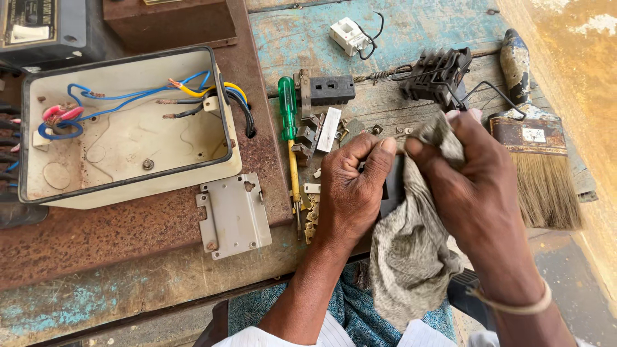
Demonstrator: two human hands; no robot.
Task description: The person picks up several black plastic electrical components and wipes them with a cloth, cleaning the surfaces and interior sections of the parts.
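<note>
- My left hand [350,193] is clamped on a dark block-shaped part [391,186], thumb over its top edge; the part sits between my two hands, just above the desk [411,29] edge and mostly hidden.
- My right hand [479,193] is closed on a grey cloth [408,250], bunching its upper end against the part while the rest hangs down toward my lap.
- Risk, as I judge it: the hanging cloth could sweep the small metal bits [311,215] lying loose just left of my left wrist and knock them off the desk.
- Risk: the part is held only by fingertips over a gap at the edge; a hard rub from the cloth could twist it free.
- Risk: the open enclosure [128,183] has bare wire ends [173,83] sticking up; an elbow or the cloth reaching that way could snag them.
- Count: one green-handled screwdriver [288,106], tip pointing toward me.
- One paintbrush [536,154], bristles toward me, just right of my right hand.
- One grey mounting plate [234,215] beside the enclosure.
- One black socket block [331,90], one larger black mechanism with a spring [437,77], one small white component [349,35] with a black lead.
- The small loose pieces are too many and too jumbled for me to count.
</note>
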